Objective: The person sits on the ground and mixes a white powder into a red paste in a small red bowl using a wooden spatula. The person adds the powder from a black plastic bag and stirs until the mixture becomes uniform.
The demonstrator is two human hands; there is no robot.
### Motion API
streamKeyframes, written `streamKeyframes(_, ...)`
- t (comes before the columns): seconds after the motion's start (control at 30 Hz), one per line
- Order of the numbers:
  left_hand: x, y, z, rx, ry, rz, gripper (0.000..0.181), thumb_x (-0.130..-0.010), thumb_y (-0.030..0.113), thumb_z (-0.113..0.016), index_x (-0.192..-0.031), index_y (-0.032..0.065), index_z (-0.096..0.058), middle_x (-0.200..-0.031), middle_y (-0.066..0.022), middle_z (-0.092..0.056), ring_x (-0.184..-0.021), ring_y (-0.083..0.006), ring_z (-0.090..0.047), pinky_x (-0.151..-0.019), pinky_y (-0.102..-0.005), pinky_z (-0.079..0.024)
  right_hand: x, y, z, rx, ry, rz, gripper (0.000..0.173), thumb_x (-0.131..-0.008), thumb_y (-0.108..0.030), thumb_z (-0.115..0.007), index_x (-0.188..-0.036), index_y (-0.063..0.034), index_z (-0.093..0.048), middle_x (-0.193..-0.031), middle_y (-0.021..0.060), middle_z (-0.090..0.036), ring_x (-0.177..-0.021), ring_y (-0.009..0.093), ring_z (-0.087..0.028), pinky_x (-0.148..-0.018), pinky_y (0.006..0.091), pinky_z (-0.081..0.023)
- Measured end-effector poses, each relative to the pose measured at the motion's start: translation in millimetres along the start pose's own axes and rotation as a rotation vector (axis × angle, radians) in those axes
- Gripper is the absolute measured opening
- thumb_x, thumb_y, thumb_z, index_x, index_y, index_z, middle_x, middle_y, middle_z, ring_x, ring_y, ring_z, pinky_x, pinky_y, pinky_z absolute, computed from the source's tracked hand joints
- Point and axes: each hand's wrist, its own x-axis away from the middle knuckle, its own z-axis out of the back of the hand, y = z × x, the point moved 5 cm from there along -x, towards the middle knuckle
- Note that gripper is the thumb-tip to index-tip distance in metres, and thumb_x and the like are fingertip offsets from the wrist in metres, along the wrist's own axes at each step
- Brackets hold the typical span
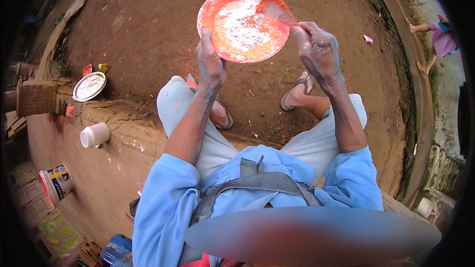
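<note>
My left hand (pixel 210 59) grips the near-left rim of a round, shallow lid or plate (pixel 276 46), with the thumb on top. White powder (pixel 241 29) lies heaped in its middle, and orange-red paste surrounds and partly mixes with it. In my right hand (pixel 319 50) is a scraper (pixel 280 11), probably a putty knife, held by its handle. Its broad blade is smeared with orange-red and whitish material and reaches over the right side of the plate. Whether the blade touches the powder, I cannot tell.
Left on the ground are a white-coated lid (pixel 89 86), a white plastic tub (pixel 95 135) and a labelled bucket (pixel 56 185) with a red inside. A blue plastic container (pixel 117 250) stands at lower left. Another person's legs (pixel 426 48) show at far right, near a wall.
</note>
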Motion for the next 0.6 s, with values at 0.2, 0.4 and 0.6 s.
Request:
streamKeyframes(0.2,0.6,17.5,-20.4,-0.029,0.046,-0.016,0.053,-0.108,0.040,-0.031,-0.135,-0.0046,-0.042,-0.129,-0.0134,-0.060,-0.115,-0.0191,-0.062,-0.097,-0.0340,-0.051,-12.9,23.4,29.7,-0.028,-0.117,-0.310,0.029,-0.094,-0.024,-0.061,-0.092,0.0030,-0.070,-0.069,0.0169,-0.063,-0.062,0.022,-0.060,-0.061,0.0363,-0.046)
streamKeyframes(0.4,-6.4,28.1,-10.3,-0.537,-0.127,-0.281,0.043,-0.107,0.025,-0.040,-0.133,-0.0087,-0.042,-0.123,-0.0175,-0.062,-0.106,-0.0242,-0.065,-0.091,-0.0349,-0.051,-29.4,28.5,31.6,-0.011,-0.289,-0.405,0.032,-0.093,-0.025,-0.059,-0.091,0.0043,-0.070,-0.066,0.0139,-0.058,-0.062,0.020,-0.055,-0.063,0.0365,-0.045)
streamKeyframes(0.6,-4.3,41.5,-20.2,-0.890,-0.258,-0.516,0.031,-0.102,0.009,-0.047,-0.125,-0.0116,-0.045,-0.113,-0.0193,-0.065,-0.093,-0.0263,-0.067,-0.085,-0.0364,-0.053,-57.4,23.7,11.8,-0.103,-0.312,-0.268,0.030,-0.092,-0.025,-0.059,-0.090,0.0037,-0.069,-0.070,0.0159,-0.063,-0.065,0.023,-0.059,-0.065,0.0374,-0.047)
